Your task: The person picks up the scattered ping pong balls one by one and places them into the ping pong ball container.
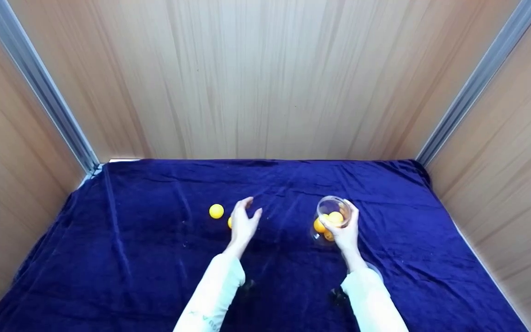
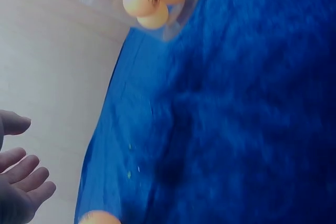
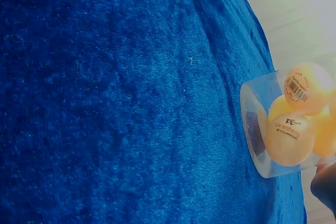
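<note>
My right hand grips a clear plastic cup holding several orange table tennis balls; printed lettering shows on them in the right wrist view. To the left, my left hand is held over the cloth with fingers spread and thumb apart, nothing between them. One table tennis ball lies on the cloth left of that hand. Another ball is partly hidden behind the hand's edge. In the left wrist view the left fingers are loosely bent, with a ball at the bottom edge.
Dark blue velvet cloth with wrinkles covers the table. A wood-grain panel rises behind it, with side panels at left and right and metal posts in the corners.
</note>
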A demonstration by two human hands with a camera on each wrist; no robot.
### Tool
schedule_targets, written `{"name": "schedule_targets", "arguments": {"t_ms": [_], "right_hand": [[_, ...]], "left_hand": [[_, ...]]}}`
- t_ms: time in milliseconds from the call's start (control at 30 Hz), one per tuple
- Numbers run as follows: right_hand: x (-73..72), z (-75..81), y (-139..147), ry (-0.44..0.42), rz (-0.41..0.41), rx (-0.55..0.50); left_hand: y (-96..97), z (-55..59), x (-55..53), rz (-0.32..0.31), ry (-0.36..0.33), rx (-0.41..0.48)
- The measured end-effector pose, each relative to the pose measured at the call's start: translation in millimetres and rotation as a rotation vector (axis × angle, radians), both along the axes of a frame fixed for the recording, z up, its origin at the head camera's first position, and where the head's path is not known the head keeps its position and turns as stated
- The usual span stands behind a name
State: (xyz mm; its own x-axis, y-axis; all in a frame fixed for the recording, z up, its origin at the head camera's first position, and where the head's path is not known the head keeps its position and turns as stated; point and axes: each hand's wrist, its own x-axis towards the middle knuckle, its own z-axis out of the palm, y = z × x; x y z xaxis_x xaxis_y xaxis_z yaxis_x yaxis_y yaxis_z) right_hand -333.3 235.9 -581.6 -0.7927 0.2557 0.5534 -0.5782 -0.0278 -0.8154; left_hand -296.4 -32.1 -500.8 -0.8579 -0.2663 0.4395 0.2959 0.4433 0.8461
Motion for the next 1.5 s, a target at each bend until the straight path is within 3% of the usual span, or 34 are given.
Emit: {"name": "schedule_targets", "arguments": {"t_ms": [133,233,533,733,900,1200,1500], "right_hand": [[-4.6,-5.8,0.8,0.001,-0.035,0.032],[-2.0,-4.2,0.6,-0.004,-0.013,0.006],[-2.5,-3.5,0.4,-0.007,-0.019,0.028],[-3.2,-3.9,0.4,0.013,-0.059,0.077],[1.3,3.7,-2.4,0.01,-0.036,0.057],[-8.4,-9.6,1.5,-0.032,-0.034,0.017],[-3.6,-3.5,0.5,-0.015,-0.04,0.039]], "left_hand": [[-12.1,-6.2,0.6,0.025,0.013,-0.006],[-20.2,-12.5,0.9,0.039,0.012,-0.021],[-38.6,-29.5,3.4,0.076,-0.058,-0.035],[-42.0,-38.1,2.3,0.076,-0.081,-0.047],[-43.1,-43.7,1.1,0.079,-0.105,-0.047],[-40.5,-49.1,-0.7,0.095,-0.196,-0.026],[-38.0,-54.2,-3.5,0.132,-0.177,-0.011]]}}
